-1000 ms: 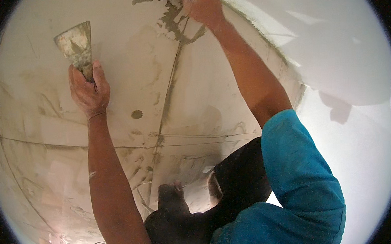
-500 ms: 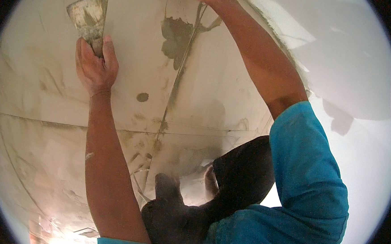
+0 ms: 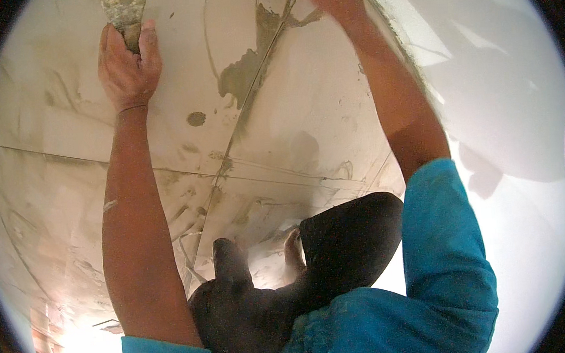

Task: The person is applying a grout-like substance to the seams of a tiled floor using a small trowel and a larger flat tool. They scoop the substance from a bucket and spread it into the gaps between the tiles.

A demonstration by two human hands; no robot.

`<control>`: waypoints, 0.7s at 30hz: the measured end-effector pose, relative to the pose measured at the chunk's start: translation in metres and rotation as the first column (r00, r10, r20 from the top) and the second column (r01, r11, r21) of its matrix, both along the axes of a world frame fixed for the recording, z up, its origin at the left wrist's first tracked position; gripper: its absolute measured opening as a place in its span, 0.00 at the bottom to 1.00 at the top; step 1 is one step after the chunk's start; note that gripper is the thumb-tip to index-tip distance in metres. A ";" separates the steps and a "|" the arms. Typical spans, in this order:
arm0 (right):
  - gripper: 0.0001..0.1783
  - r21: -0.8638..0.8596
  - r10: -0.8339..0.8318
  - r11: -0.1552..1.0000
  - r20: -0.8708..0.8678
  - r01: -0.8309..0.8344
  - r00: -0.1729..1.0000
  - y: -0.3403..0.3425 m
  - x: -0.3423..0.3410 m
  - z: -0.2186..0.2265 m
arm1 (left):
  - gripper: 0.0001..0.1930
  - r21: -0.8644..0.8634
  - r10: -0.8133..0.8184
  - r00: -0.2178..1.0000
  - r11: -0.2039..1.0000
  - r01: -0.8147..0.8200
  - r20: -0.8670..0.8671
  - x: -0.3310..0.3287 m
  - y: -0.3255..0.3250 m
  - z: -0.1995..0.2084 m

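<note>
My left hand (image 3: 126,73) is closed round the handle of a putty knife (image 3: 126,8). Its wide blade is smeared with grey paste and runs out past the top edge of the view. Across from it, my right hand (image 3: 338,1) reaches to the upper edge, close to the floor joint by the white wall. Its fingers are cut off there, so whatever they might hold is hidden. Between the hands, a damp grey paste patch (image 3: 241,75) lies along a dark joint line (image 3: 250,101) in the pale tiled floor (image 3: 310,103).
A white wall (image 3: 504,98) rises on the right, with a rough grey edge at its foot. A small round paste spot (image 3: 196,119) marks the floor near my left forearm. My dark-trousered knee (image 3: 354,240) and bare foot are below; bright light glares at the lower left.
My left hand and the putty knife have moved up, so less of the blade shows. My right hand has shifted right. The paste patch appears lower and differently shaped.
</note>
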State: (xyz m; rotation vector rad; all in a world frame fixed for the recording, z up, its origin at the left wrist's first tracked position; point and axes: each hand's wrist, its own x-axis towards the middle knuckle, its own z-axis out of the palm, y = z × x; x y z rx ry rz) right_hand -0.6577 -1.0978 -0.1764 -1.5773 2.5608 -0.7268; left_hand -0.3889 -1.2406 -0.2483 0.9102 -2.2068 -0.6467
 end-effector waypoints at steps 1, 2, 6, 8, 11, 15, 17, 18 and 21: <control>0.20 0.018 -0.038 0.999 -0.110 0.041 0.993 -0.012 -0.024 -0.011 | 0.18 0.028 -0.011 1.000 1.000 0.012 -0.017 -0.003 0.001 0.004; 0.20 0.045 -0.080 0.995 -0.244 0.093 0.967 -0.020 -0.058 -0.019 | 0.18 0.027 -0.019 0.998 0.999 0.020 -0.067 -0.013 0.003 0.000; 0.20 0.370 -0.096 0.925 -0.011 0.093 0.995 -0.045 -0.019 -0.004 | 0.17 -0.010 0.014 0.999 1.000 -0.015 -0.051 -0.002 -0.001 -0.006; 0.20 0.137 0.069 0.990 -0.279 -0.031 0.958 -0.015 0.015 -0.049 | 0.17 -0.023 0.030 0.999 0.999 -0.031 -0.014 0.000 -0.001 -0.003; 0.18 0.248 0.248 0.946 -0.135 -0.210 0.959 0.021 0.081 -0.020 | 0.18 -0.005 0.033 0.999 0.999 -0.033 -0.025 -0.005 0.001 -0.005; 0.17 0.204 0.407 0.896 -0.017 -0.395 0.913 0.068 0.131 -0.005 | 0.18 0.051 0.035 0.999 0.998 -0.034 -0.029 0.000 0.000 -0.004; 0.16 0.290 0.448 0.841 0.102 -0.457 0.888 0.072 0.138 0.005 | 0.18 0.070 0.047 0.998 0.997 -0.044 -0.037 -0.001 0.001 -0.003; 0.16 0.307 0.387 0.870 0.058 -0.385 0.920 0.063 0.130 0.006 | 0.18 0.075 0.053 0.997 0.996 -0.049 -0.051 0.000 0.001 -0.002; 0.13 0.070 0.197 0.978 -0.032 -0.194 0.980 0.008 0.079 0.000 | 0.18 0.084 0.054 0.998 0.995 -0.051 -0.040 0.003 -0.001 0.002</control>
